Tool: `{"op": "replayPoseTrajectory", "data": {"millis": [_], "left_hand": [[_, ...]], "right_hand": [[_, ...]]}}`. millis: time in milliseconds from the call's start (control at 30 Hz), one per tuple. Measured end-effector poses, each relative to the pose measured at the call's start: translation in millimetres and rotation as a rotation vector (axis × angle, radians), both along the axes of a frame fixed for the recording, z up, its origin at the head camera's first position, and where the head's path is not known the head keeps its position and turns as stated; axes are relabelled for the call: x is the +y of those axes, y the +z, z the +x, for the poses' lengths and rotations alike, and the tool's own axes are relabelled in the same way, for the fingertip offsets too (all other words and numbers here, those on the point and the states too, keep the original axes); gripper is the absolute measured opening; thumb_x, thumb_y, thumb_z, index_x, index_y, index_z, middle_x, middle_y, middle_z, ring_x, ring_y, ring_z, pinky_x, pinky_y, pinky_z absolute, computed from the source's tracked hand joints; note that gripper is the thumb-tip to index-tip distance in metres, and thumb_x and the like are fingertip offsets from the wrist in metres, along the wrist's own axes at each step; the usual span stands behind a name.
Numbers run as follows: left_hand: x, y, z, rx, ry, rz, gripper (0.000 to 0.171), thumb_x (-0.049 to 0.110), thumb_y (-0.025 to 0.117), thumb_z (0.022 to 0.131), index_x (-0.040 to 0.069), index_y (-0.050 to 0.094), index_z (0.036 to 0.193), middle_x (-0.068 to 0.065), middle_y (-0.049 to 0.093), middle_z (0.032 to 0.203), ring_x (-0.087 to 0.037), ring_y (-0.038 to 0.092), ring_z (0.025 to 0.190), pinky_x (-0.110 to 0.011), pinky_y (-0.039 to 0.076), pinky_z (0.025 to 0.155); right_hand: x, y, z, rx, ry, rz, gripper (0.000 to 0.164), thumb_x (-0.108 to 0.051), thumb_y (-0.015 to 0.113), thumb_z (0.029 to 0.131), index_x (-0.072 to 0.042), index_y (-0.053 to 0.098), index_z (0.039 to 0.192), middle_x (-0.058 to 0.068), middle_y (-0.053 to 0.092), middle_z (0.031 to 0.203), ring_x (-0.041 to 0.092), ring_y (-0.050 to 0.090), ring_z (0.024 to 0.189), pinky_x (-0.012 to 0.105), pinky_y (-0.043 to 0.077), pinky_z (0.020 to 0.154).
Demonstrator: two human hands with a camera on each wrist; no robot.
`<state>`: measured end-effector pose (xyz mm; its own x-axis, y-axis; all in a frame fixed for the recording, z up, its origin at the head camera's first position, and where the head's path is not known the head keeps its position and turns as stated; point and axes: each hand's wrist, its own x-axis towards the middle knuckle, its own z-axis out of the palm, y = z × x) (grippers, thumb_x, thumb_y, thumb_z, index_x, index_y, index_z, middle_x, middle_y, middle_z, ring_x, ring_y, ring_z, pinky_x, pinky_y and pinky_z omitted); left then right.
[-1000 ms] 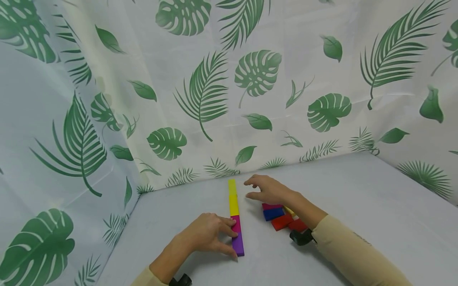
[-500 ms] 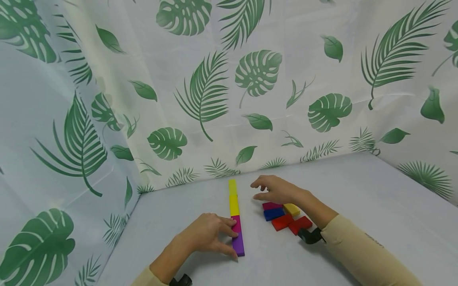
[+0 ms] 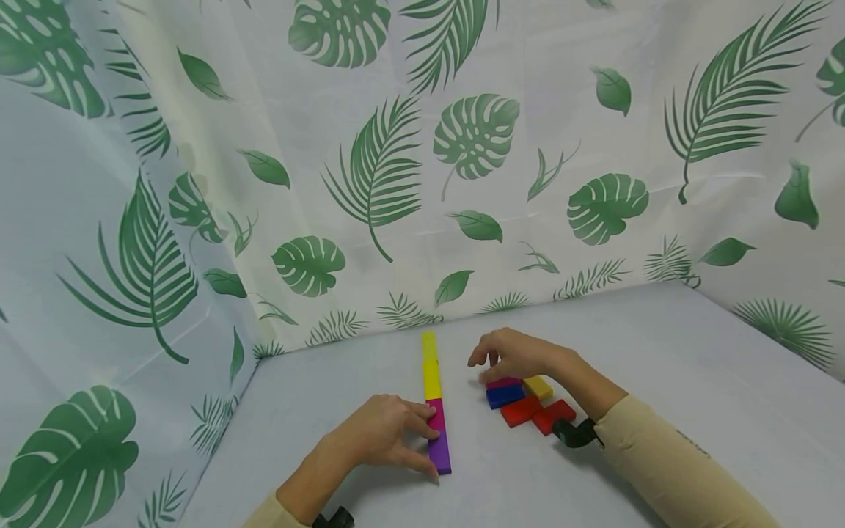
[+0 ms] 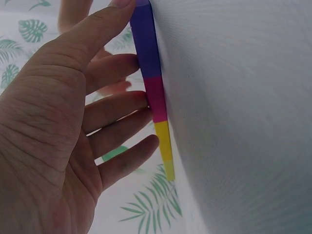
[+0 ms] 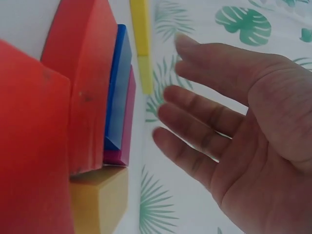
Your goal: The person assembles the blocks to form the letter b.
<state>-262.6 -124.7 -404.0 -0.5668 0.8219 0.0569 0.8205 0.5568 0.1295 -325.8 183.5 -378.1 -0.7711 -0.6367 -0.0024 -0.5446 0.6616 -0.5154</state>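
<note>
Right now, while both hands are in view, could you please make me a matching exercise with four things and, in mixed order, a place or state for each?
Column one
1. Left hand
2. Right hand
3. Purple block
4. Blue block

Column two
A. Lies in the loose group, beside a red block
B. Forms the end of the row of blocks nearest the person
C. Holds nothing, close to the loose group
D. Touches the row with its fingers

Right pairs: 1-D, 2-C, 3-B, 4-A
</note>
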Motion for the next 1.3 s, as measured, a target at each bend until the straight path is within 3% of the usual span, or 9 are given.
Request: {"op": "replayPoseTrajectory", "data": {"millis": [167,333,800,1300], "left_hand": [[0,-0.4,0.1,0.001,0.001,0.000,0.058,0.077,0.075,0.076,0.037,0.080,0.117,0.011,0.071,0.133,-0.006,0.065,0.128,-0.040,0.056,0.105],[0,-1.0,-0.6,-0.008,0.005,-0.003,0.058,0.078,0.075,0.076,0.037,0.079,0.118,0.011,0.071,0.133,-0.006,0.065,0.128,-0.041,0.056,0.106],[-1,-2.6,-1.1,-0.001,-0.001,0.015,0.058,0.077,0.076,0.076,0.036,0.080,0.116,0.011,0.071,0.133,-0.005,0.065,0.128,-0.040,0.056,0.106],[-1,-0.9,-0.5,-0.021,0.008,0.014,0.058,0.077,0.075,0.076,0.037,0.080,0.117,0.012,0.071,0.133,-0.005,0.065,0.128,-0.041,0.055,0.106]], "right_hand": [[0,1.6,2.2,-0.114,-0.011,0.030,0.024,-0.016,0.083,0.090,-0.017,0.080,0.113,-0.003,0.074,0.097,0.017,0.064,0.090,0.030,0.058,0.078],[-2,0.9,6.1,-0.172,-0.030,0.056,0.019,-0.014,0.086,0.086,-0.019,0.082,0.104,-0.004,0.074,0.096,0.018,0.065,0.090,0.034,0.060,0.082],[-11,2.9,17.7,-0.144,-0.113,0.150,0.017,-0.015,0.090,0.082,-0.022,0.081,0.095,-0.005,0.070,0.095,0.016,0.062,0.090,0.037,0.060,0.083],[-19,-3.4,19.0,-0.056,-0.137,0.311,0.019,-0.018,0.092,0.080,-0.020,0.077,0.093,-0.005,0.067,0.090,0.016,0.060,0.087,0.038,0.059,0.083]]}}
